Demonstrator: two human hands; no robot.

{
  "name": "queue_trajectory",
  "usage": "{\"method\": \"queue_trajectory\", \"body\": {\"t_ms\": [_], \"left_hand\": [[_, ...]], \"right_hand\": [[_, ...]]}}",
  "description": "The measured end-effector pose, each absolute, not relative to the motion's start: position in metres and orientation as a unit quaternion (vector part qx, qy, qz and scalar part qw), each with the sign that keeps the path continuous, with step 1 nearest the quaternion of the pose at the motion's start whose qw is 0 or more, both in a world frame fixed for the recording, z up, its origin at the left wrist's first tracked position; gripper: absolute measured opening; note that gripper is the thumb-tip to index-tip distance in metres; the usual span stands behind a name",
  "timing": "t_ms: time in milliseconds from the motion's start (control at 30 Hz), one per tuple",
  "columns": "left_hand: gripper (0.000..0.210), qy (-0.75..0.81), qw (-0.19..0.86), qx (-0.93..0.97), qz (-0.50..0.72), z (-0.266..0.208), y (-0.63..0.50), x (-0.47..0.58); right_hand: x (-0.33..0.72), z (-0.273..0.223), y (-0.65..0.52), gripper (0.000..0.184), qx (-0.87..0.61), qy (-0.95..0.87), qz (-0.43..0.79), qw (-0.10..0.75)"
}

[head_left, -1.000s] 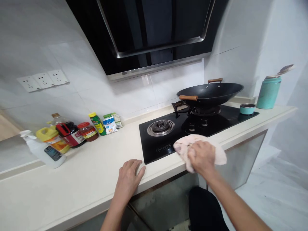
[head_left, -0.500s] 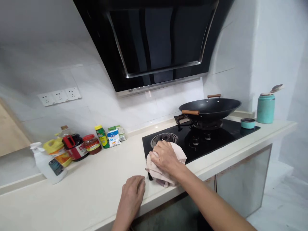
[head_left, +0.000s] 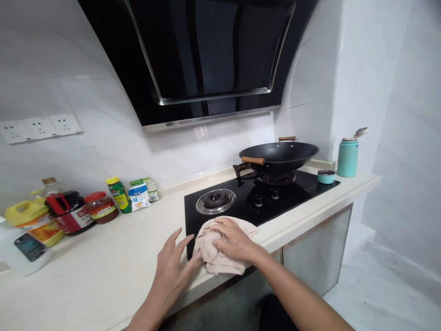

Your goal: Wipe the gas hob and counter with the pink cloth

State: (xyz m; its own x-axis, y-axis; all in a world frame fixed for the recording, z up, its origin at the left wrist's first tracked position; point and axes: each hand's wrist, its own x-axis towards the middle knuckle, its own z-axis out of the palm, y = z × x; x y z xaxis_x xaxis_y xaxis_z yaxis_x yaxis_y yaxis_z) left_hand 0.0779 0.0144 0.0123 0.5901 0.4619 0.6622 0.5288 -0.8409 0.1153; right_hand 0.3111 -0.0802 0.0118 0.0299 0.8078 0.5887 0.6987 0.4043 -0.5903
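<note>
A pale pink cloth (head_left: 210, 257) lies bunched over the front left corner of the black gas stove (head_left: 206, 230), partly on the counter edge. My right hand (head_left: 231, 240) is on top of it, fingers curled into the fabric. Just left of the cloth, my left hand (head_left: 174, 264) has its fingers spread and holds nothing. Its thumb reaches the cloth's left edge; I cannot tell if they touch. Behind the cloth shows the bare left burner (head_left: 216, 201). A black wok (head_left: 279, 158) with wooden handles sits over the right burner.
On the counter's left stand a white spray bottle (head_left: 25, 250), a yellow jug (head_left: 32, 218), a dark sauce bottle (head_left: 72, 214), a red-lidded jar (head_left: 101, 209), a green bottle (head_left: 119, 195) and packets (head_left: 140, 197). A teal jar (head_left: 347, 158) and its cup (head_left: 325, 177) are right. A range hood (head_left: 210, 55) overhangs.
My left hand has lifted from the counter and opened toward the cloth. My right hand's fingers have loosened from a fist, and the cloth lies more spread, nearer the front edge. The view has turned right.
</note>
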Motion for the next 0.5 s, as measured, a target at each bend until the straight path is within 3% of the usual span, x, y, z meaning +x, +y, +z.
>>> {"method": "queue_trajectory", "body": {"t_ms": [100,167,300,500], "left_hand": [[0.049,-0.229,0.040,-0.932,-0.277,0.027,-0.002,0.119],[0.054,-0.214,0.035,-0.952,-0.214,0.030,-0.009,0.143],[0.056,-0.234,0.032,-0.955,-0.180,0.023,-0.009,0.168],[0.039,-0.232,0.028,-0.949,-0.213,0.016,-0.004,0.156]], "right_hand": [[0.342,0.010,-0.084,0.015,-0.517,-0.615,0.040,0.593],[0.380,0.005,-0.096,0.019,-0.554,-0.556,-0.022,0.619],[0.490,-0.015,-0.134,0.038,-0.667,-0.425,-0.146,0.594],[0.652,-0.035,-0.180,0.047,-0.804,-0.186,-0.263,0.500]]}}
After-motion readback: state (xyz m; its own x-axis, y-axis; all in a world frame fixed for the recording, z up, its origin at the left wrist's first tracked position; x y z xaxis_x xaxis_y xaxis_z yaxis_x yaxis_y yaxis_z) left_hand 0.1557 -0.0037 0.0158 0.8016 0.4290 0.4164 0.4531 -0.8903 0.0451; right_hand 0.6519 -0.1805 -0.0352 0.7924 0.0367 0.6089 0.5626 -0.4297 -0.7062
